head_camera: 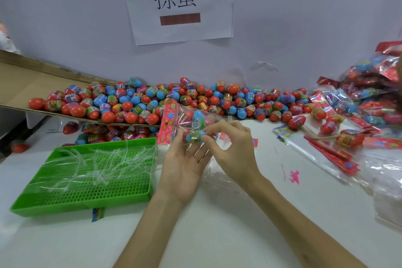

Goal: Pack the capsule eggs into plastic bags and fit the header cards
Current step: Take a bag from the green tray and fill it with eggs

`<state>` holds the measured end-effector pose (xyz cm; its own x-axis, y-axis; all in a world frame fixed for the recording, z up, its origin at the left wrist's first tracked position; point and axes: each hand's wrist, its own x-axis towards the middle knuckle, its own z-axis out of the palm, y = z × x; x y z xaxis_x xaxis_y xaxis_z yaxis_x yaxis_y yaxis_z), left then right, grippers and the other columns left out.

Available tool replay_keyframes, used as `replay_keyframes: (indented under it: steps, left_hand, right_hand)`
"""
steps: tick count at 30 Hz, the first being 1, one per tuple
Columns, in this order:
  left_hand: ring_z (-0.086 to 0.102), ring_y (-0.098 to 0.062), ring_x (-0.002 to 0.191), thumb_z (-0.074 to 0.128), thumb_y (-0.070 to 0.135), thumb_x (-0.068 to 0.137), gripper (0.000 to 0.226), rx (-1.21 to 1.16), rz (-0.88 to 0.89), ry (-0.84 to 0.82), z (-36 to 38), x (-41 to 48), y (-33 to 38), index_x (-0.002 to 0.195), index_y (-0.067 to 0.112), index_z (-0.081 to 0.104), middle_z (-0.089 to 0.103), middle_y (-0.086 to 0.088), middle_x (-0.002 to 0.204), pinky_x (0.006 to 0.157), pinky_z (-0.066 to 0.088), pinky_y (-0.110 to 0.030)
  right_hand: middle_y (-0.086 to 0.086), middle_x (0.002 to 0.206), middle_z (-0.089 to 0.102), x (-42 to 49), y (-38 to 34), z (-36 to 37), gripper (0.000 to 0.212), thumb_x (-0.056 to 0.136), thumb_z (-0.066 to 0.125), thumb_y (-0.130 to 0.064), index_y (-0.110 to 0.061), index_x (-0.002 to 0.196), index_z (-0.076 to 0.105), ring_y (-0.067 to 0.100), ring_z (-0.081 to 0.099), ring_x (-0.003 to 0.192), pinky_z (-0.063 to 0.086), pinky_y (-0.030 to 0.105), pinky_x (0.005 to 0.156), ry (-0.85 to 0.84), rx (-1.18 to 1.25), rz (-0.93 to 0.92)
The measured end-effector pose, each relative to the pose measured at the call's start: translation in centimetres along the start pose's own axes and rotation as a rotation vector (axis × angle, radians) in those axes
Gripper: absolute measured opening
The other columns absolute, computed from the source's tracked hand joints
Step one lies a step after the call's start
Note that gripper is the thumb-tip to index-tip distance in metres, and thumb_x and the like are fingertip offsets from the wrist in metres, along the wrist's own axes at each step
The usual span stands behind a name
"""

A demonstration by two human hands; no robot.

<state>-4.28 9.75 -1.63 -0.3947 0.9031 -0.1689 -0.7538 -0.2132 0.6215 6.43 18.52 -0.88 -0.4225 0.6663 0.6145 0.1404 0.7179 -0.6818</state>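
Two hands meet at mid-counter over one plastic bag (pixel 196 118). Left hand (pixel 185 167) is palm up with the forearm coming in from below; its grip cups the bag's lower end, thumb and fingers round a blue-and-green capsule egg (pixel 195 136) inside. Right hand (pixel 232 150) comes from the right with knuckles up, its grip pinching the bag film just beside that egg with thumb and forefinger, the other fingers loosely curled. The bag is off the counter (pixel 217 224), tilted, and holds several eggs. A pink flowered header card (pixel 168 124) sits on its left end.

Behind the hands a loose egg pile (pixel 195 98) runs along the wall, partly on a cardboard sheet (pixel 32 85) that overhangs more eggs. A green tray (pixel 87 191) lies left of the hands, perforated plastic, with clear strips (pixel 104 163) in it. To the right are flat empty bags (pixel 315 152), a stack of red cards (pixel 335 155) and a heap of filled bags (pixel 374 85). A paper sign (pixel 180 6) is on the wall.

Eggs are glossy two-tone plastic, red or blue, with printed bands. The film is crinkly and shiny. The counter is smooth and white.
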Motion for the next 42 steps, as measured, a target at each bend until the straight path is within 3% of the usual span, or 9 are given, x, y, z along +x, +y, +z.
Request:
replay_keyframes:
  steps: [8, 15, 19, 24, 30, 34, 38, 40, 42]
  left_hand:
    - [0.067, -0.035, 0.123, 0.065, 0.063, 0.088, 0.069, -0.086, 0.011, 0.025, -0.9, 0.4, 0.6, 0.130, 0.008, 0.071, 0.067, -0.017, 0.133, 0.101, 0.055, -0.049]
    - [0.055, -0.041, 0.136, 0.058, 0.074, 0.083, 0.095, -0.103, -0.105, -0.009, -1.7, 0.4, 1.7, 0.151, 0.008, 0.048, 0.058, -0.022, 0.146, 0.121, 0.034, -0.054]
    - [0.057, -0.040, 0.134, 0.063, 0.066, 0.088, 0.090, -0.034, -0.127, -0.043, -1.3, 0.1, 2.1, 0.149, 0.003, 0.048, 0.058, -0.025, 0.144, 0.116, 0.040, -0.053]
    - [0.065, -0.032, 0.126, 0.063, 0.063, 0.091, 0.058, 0.424, -0.160, -0.071, -0.7, -0.4, 1.1, 0.127, 0.020, 0.074, 0.070, -0.013, 0.134, 0.101, 0.055, -0.048]
    - [0.069, -0.032, 0.120, 0.083, 0.046, 0.081, 0.051, 0.588, -0.085, -0.151, -0.1, -0.9, 0.7, 0.128, 0.028, 0.072, 0.072, -0.013, 0.128, 0.104, 0.054, -0.049]
    - [0.071, -0.020, 0.087, 0.078, 0.029, 0.085, 0.046, 0.540, 0.035, -0.147, 0.0, -0.8, 0.9, 0.129, 0.026, 0.069, 0.075, -0.008, 0.111, 0.081, 0.056, -0.035]
    - [0.071, -0.028, 0.098, 0.076, 0.018, 0.082, 0.054, 0.512, 0.089, -0.152, 0.0, -0.8, 1.0, 0.135, 0.026, 0.066, 0.073, -0.011, 0.123, 0.080, 0.061, -0.035]
    - [0.070, -0.033, 0.111, 0.073, 0.013, 0.082, 0.059, 0.517, 0.102, -0.171, 0.0, -0.7, 0.9, 0.139, 0.024, 0.061, 0.070, -0.011, 0.133, 0.093, 0.060, -0.043]
    - [0.069, -0.035, 0.117, 0.074, 0.013, 0.082, 0.062, 0.528, 0.116, -0.165, 0.0, -0.6, 0.8, 0.141, 0.023, 0.058, 0.068, -0.009, 0.137, 0.100, 0.055, -0.047]
  right_hand:
    - [-0.020, 0.088, 0.068, 1.3, 0.1, -1.8, 0.008, 0.091, 0.067, -0.017, -0.025, 0.089, 0.065, 0.008, 0.065, 0.090, 0.049, 0.055, 0.092, 0.160, 0.093, 0.057]
    - [-0.009, 0.085, 0.070, 2.3, 0.2, -3.6, 0.018, 0.086, 0.061, -0.014, -0.031, 0.082, 0.064, 0.020, 0.062, 0.094, 0.050, 0.054, 0.089, 0.149, 0.165, 0.038]
    - [-0.003, 0.081, 0.071, 2.3, 0.4, -4.0, 0.014, 0.076, 0.057, -0.008, -0.008, 0.076, 0.071, 0.024, 0.059, 0.092, 0.050, 0.051, 0.085, 0.123, 0.218, 0.022]
    - [-0.007, 0.076, 0.066, 1.9, -0.3, -3.6, 0.014, 0.070, 0.057, -0.005, -0.008, 0.071, 0.071, 0.021, 0.059, 0.087, 0.046, 0.058, 0.087, 0.096, 0.193, -0.028]
    - [-0.012, 0.081, 0.064, 1.4, -0.3, -3.0, 0.012, 0.070, 0.062, -0.007, -0.013, 0.074, 0.071, 0.011, 0.057, 0.093, 0.039, 0.044, 0.093, 0.088, 0.060, -0.114]
    - [-0.024, 0.085, 0.059, 1.7, 0.0, -3.2, 0.008, 0.072, 0.066, -0.008, -0.012, 0.076, 0.071, 0.004, 0.051, 0.094, 0.041, 0.044, 0.088, 0.147, -0.004, -0.140]
    - [-0.009, 0.116, 0.060, 2.0, 0.2, -3.1, 0.032, 0.078, 0.071, -0.016, -0.021, 0.109, 0.068, 0.009, 0.053, 0.115, 0.046, 0.030, 0.099, 0.090, 0.058, -0.074]
    - [-0.015, 0.126, 0.055, 2.2, 0.1, -3.0, 0.050, 0.079, 0.070, -0.025, -0.031, 0.126, 0.054, 0.004, 0.057, 0.116, 0.051, 0.018, 0.094, -0.002, 0.222, 0.118]
    - [-0.012, 0.121, 0.062, 2.4, 0.3, -2.8, 0.049, 0.080, 0.066, -0.027, -0.032, 0.127, 0.053, 0.007, 0.065, 0.107, 0.058, 0.023, 0.084, -0.094, 0.396, 0.276]
